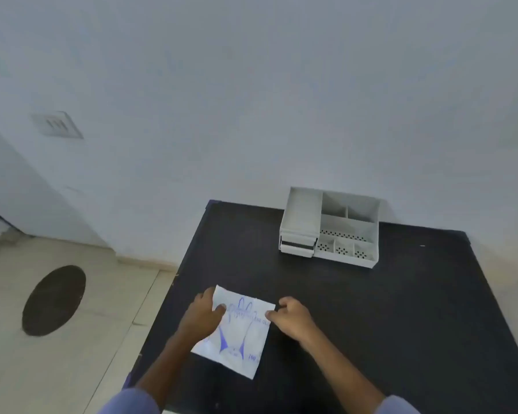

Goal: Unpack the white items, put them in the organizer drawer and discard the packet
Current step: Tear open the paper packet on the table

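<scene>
I am watching both hands pinching the white packet [237,330] with blue print as it is lying flat on the black tabletop [371,309], near its front-left edge: the left hand [202,316] is gripping the packet's upper-left corner with its thumb on top, while the right hand [293,316] is closing thumb and curled fingers on the upper-right corner. The grey organizer [331,227] is sitting well apart at the tabletop's back edge against the wall, its small drawer [298,245] facing forward at the lower left and its upper compartments lying open.
</scene>
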